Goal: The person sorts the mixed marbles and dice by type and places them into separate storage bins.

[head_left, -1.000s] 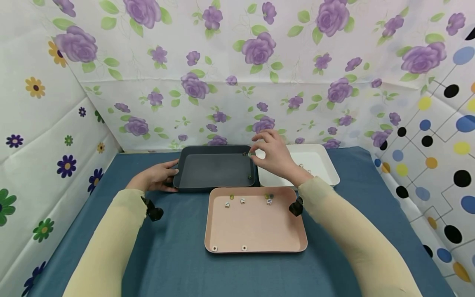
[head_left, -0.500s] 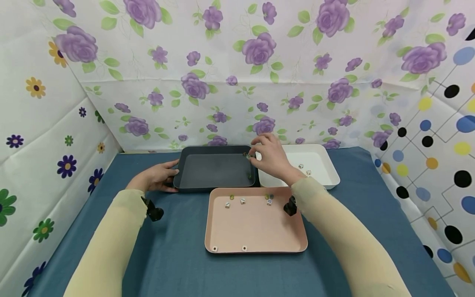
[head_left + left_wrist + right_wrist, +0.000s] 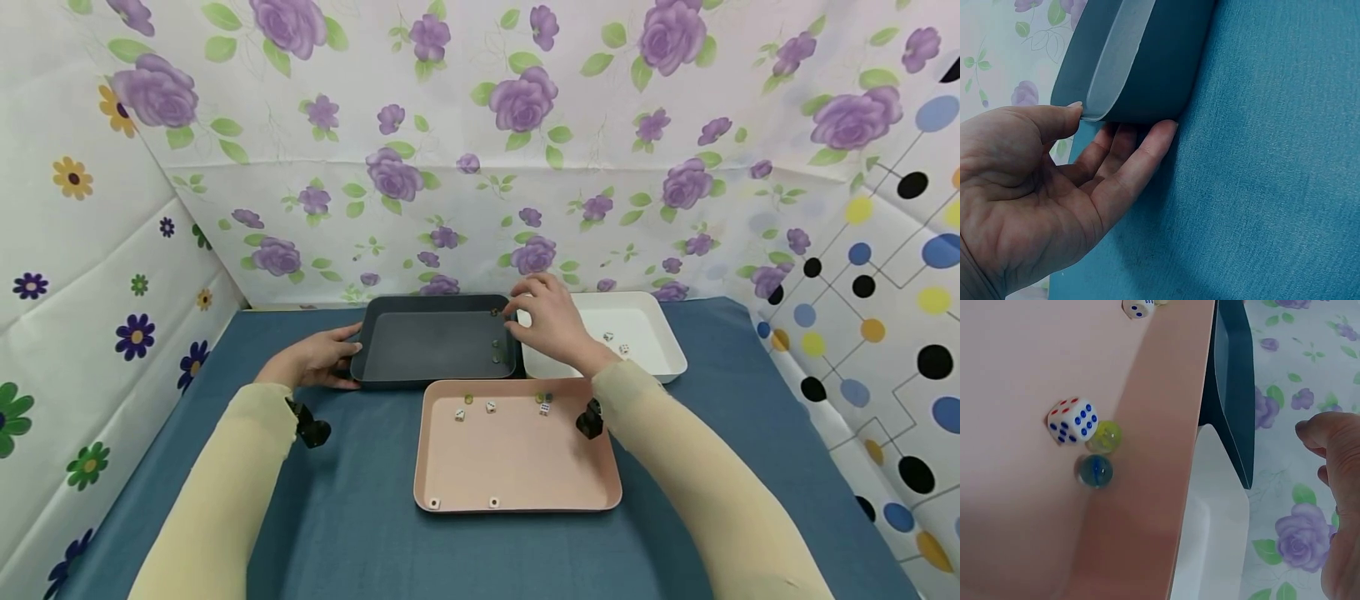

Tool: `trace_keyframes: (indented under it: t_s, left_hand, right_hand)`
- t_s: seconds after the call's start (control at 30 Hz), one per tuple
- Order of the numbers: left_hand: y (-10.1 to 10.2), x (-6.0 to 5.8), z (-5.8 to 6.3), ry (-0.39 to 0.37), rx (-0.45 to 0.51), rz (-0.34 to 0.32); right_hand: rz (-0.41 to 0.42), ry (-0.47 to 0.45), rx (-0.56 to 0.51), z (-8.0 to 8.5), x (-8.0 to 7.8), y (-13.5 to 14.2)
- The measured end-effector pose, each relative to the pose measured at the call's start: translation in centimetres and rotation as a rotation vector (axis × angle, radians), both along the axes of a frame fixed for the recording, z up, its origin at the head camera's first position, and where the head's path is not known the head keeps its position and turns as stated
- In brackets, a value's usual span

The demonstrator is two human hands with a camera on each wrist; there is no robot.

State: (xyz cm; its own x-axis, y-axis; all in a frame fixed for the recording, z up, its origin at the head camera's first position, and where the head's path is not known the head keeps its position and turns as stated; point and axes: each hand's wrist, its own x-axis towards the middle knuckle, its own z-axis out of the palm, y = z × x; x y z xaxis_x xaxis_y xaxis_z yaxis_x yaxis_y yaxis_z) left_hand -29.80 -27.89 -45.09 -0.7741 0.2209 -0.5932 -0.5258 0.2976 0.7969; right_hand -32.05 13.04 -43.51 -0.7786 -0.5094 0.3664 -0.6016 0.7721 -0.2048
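Note:
My left hand grips the left end of the dark grey tray; in the left wrist view its thumb lies on the rim and the fingertips touch the end wall. Three small glass marbles sit inside this tray near its right wall. Over that right edge hovers my right hand, thumb and fingers slightly parted with nothing between them. The right wrist view shows the hand partly, at the right border.
A white tray with two dice stands right of the dark one. In front lies a pink tray holding several dice, yellow-green marbles and a blue marble. Floral cloth hangs behind.
My right hand moved slightly left and let go of a marble, which now lies in the dark tray. Another marble there shifted slightly left. The left hand kept its place.

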Motion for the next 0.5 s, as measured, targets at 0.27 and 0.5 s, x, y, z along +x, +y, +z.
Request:
trace_keyframes:
  t_s: [0.27, 0.5]
  left_hand:
    - [0.0, 0.1, -0.1, 0.017, -0.005, -0.012]
    - [0.0, 0.2, 0.0, 0.018, -0.007, -0.013]
  right_hand:
    - [0.001, 0.016, 0.004, 0.4, 0.4, 1.0]
    - [0.019, 0.047, -0.017, 0.8, 0.7, 1.7]
